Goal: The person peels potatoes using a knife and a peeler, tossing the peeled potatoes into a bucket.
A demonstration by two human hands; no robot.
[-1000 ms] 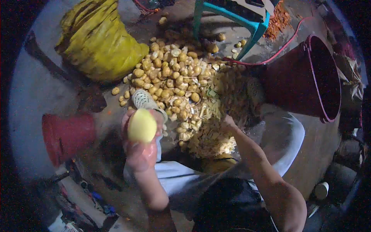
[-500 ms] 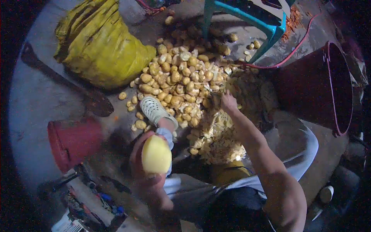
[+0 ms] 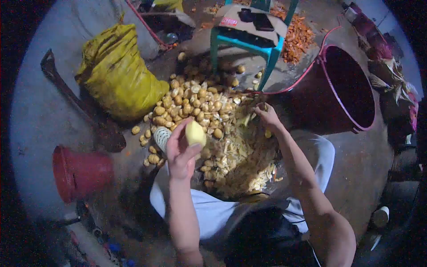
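Observation:
My left hand (image 3: 179,153) is closed around a peeled potato (image 3: 195,135), pale yellow and smooth, held up in front of my shoe (image 3: 161,137). Over the far part of the peel heap (image 3: 238,153) is my right hand (image 3: 267,116), its fingers bent together. Whatever those fingers grip is too small and dark to name. Beyond both hands spreads a pile of potatoes (image 3: 189,101), mostly unpeeled, with some pale cut faces among them.
A yellow sack (image 3: 118,73) stands at the left, above a red bucket (image 3: 84,173). The large dark red tub (image 3: 329,95) tilts at my right. A green chair (image 3: 249,38) with phone-like dark objects stands behind, near orange scraps (image 3: 298,40).
My left hand has carried the peeled potato forward, away from my body. My right hand remains over the peel heap. The head view has shifted, showing more of the chair and orange scraps.

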